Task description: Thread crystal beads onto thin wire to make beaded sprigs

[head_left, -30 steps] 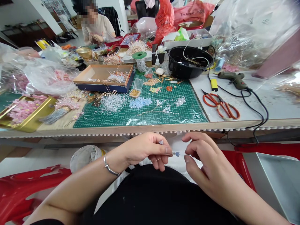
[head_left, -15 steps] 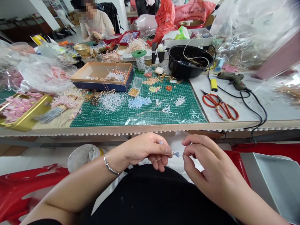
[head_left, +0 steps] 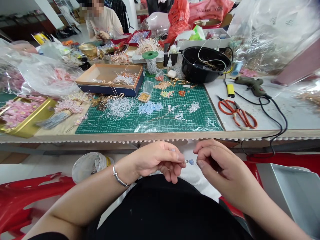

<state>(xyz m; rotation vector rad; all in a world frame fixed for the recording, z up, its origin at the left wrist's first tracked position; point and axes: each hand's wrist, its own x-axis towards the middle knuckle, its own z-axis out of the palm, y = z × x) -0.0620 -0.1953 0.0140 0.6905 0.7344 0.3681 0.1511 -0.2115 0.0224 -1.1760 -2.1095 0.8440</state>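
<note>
The left hand (head_left: 160, 160) pinches a small blue flower-shaped piece with a pale beaded stem (head_left: 191, 162) by its stem, between thumb and forefinger. The blue head projects past the fingertips into the gap between the hands, just beside the right hand (head_left: 220, 163). The left hand's remaining fingers are loosely curled below the pinch. The right hand's fingers are bent, its thumb near the forefinger; whether it grips a fine strand cannot be determined.

Ahead of both hands lies a green gridded cutting mat (head_left: 112, 125). On it, forward of the left hand, are a heap of pale blue petal-like pieces (head_left: 150, 108) and, further left, a scatter of clear beads (head_left: 118, 107). Forward and right of the right hand rest orange-handled metal scissors (head_left: 236, 111); beyond them lies a dark green pistol-shaped glue gun (head_left: 252, 85). A silver metal bracelet (head_left: 119, 177) encircles the left wrist.
</note>
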